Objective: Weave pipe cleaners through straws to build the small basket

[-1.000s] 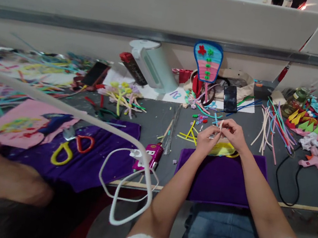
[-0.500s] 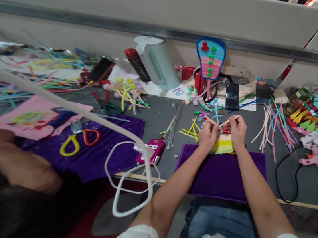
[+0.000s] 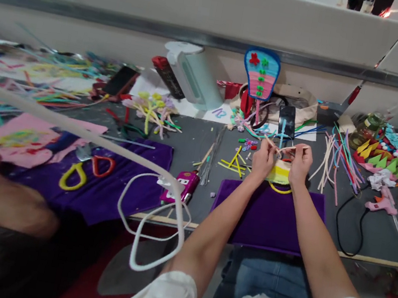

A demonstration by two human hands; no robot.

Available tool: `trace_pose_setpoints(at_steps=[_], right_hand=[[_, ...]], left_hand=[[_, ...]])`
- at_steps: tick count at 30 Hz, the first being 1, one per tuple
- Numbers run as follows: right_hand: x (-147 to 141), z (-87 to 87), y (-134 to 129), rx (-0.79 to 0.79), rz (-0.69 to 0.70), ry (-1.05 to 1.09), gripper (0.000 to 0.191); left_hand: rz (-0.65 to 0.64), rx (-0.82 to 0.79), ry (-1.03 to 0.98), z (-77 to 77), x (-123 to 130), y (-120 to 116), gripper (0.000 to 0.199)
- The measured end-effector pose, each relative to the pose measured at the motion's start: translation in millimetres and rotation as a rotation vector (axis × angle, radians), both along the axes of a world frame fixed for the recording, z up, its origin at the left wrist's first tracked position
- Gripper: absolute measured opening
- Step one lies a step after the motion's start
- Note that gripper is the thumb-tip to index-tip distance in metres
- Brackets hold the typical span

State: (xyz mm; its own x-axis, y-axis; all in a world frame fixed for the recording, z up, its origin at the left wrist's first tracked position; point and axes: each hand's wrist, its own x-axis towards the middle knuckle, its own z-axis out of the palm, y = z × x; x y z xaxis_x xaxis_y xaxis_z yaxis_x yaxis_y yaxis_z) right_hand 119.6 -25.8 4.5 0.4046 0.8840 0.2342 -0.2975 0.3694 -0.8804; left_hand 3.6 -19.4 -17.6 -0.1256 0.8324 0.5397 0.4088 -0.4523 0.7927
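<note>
Both my hands are held close together over the far edge of a folded purple cloth [image 3: 267,219]. My left hand [image 3: 263,162] is pinched on one part of a pale peach pipe cleaner [image 3: 291,148]. Opposite it, my right hand [image 3: 300,166] pinches the same pale strand, which runs between the fingers. Between and below the hands is a flat piece of yellow and white striped pipe-cleaner work [image 3: 279,172], with a yellow loop at its near edge. A light blue pipe-cleaner stem [image 3: 282,132] points away from its far side. My fingers partly hide the piece.
Yellow pipe cleaners [image 3: 234,161] lie to the left, loose coloured ones [image 3: 347,161] to the right near a pink glue gun [image 3: 384,201]. A finished fan [image 3: 261,73] leans at the back. A white cable [image 3: 137,245] crosses the left; another person's arm [image 3: 11,199] is beyond it.
The view has shifted slightly. My hands have turned the striped piece a little, so its yellow loop and upright blue stem show more. The peach strand is still between my fingers.
</note>
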Motion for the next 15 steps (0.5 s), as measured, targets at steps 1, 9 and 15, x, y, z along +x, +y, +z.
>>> trace_pose_setpoints(at_steps=[1, 9, 15], right_hand=[[1, -3.1, 2, -0.011, -0.004, 0.031, 0.033], [8, -23.1, 12, -0.073, 0.054, 0.106, 0.039], [9, -23.5, 9, -0.085, 0.313, 0.137, 0.036]], left_hand=[[0.020, -0.014, -0.002, -4.1, 2, -1, 0.022], [-0.049, -0.101, 0.008, -22.5, 4, -7, 0.030], [-0.016, -0.155, 0.065, -26.1, 4, 0, 0.027]])
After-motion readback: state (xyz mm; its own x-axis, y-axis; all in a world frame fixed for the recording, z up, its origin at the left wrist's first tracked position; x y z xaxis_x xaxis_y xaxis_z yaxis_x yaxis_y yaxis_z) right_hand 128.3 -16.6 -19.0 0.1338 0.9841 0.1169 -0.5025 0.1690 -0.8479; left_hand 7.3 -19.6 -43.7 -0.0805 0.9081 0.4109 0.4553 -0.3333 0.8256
